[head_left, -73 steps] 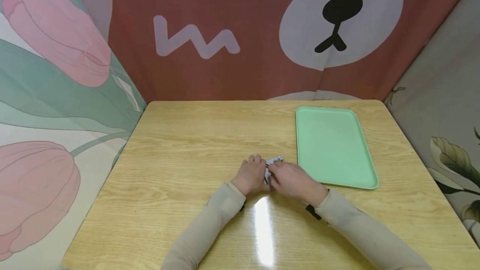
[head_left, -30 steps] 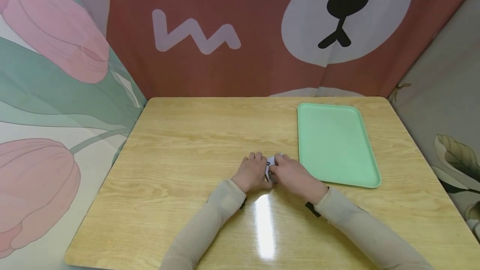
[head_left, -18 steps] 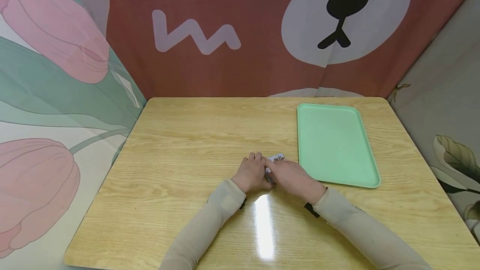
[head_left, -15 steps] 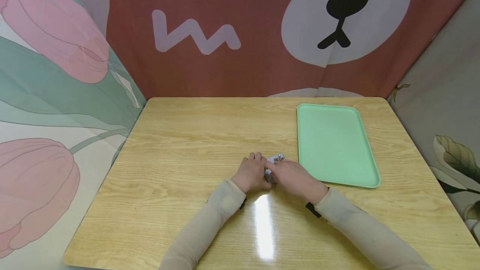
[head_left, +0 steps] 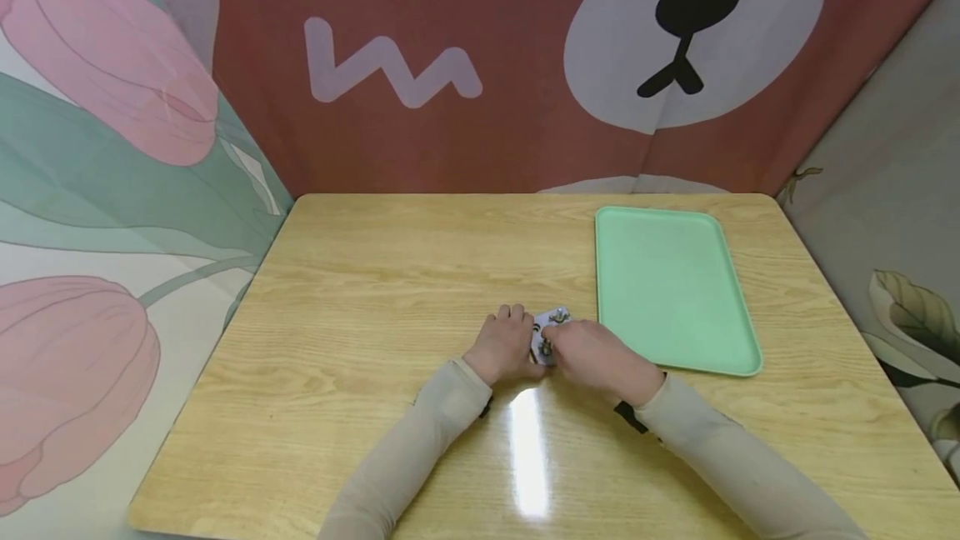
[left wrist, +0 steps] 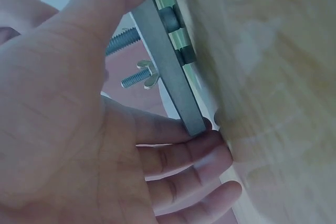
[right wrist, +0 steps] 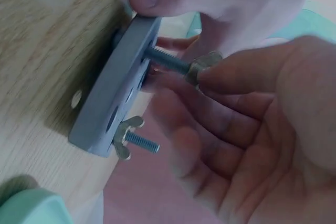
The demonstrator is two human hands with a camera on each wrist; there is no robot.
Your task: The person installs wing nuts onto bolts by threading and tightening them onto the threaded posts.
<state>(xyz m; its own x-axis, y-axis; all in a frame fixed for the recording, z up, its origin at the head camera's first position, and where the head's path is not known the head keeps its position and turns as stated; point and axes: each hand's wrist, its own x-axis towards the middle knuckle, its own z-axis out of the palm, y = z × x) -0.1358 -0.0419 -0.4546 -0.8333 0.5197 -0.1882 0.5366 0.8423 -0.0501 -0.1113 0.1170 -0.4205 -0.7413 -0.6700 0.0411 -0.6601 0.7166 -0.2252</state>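
Note:
My left hand [head_left: 504,348] grips a grey metal plate [head_left: 538,330] by its ends, thumb at one end and fingers at the other, low over the wooden table. Two threaded bolts pass through the plate; their heads [left wrist: 170,19] show on its table side. One wing nut [right wrist: 125,138] sits down against the plate on its bolt. With thumb and fingers, my right hand [head_left: 600,357] pinches the other wing nut [right wrist: 201,66], which is near the free end of its bolt [right wrist: 168,60], well away from the plate. Slots or holes [right wrist: 112,118] show in the plate's face.
A light green tray [head_left: 667,290] lies on the table [head_left: 360,273] to the right of my hands. Printed cloth [head_left: 510,157] hangs behind the table and at both sides. A light glare falls on the tabletop in front of me.
My right hand has shifted slightly right, uncovering more of the plate and both bolts; its fingers changed position over the plate between frames. My left hand has stayed in place.

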